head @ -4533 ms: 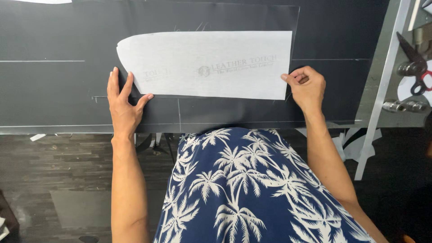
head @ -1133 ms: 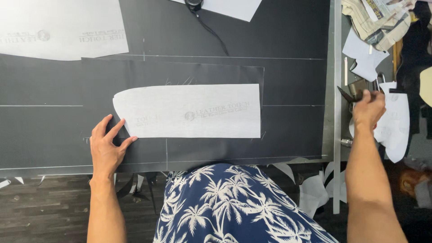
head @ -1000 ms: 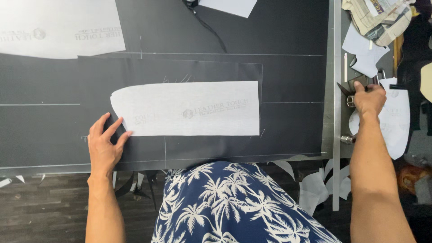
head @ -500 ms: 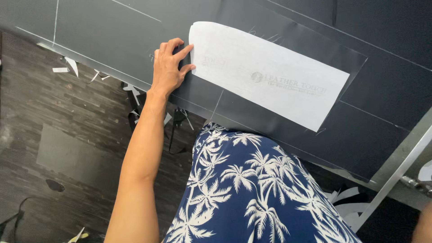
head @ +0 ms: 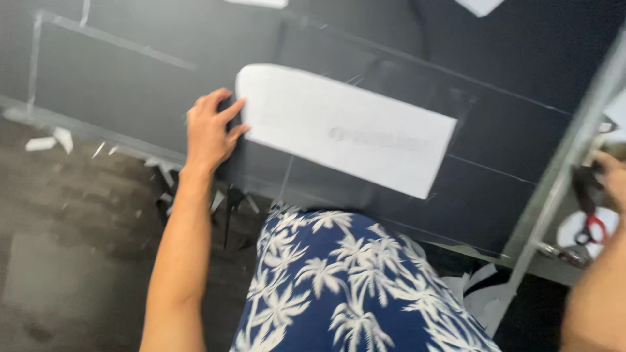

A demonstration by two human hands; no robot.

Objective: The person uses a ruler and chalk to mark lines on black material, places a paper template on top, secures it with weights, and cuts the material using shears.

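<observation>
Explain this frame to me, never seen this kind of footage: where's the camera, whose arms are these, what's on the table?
There is no machine here. One camera sits on a person's head and looks down, so the two bare arms coming up from the bottom edge are the wearer's own, and the blue palm-print garment is their clothing.

The left hand lies flat on a large dark sheet spread over the table, its fingertips at the rounded end of a long white paper pattern piece that lies on that sheet. Faint pale lines are drawn on the dark material.

The right hand is at the far right edge, past a grey metal rail, beside a dark tool with red handles; the picture is too blurred to tell whether it grips it.

Small white scraps lie on the floor on the left.
</observation>
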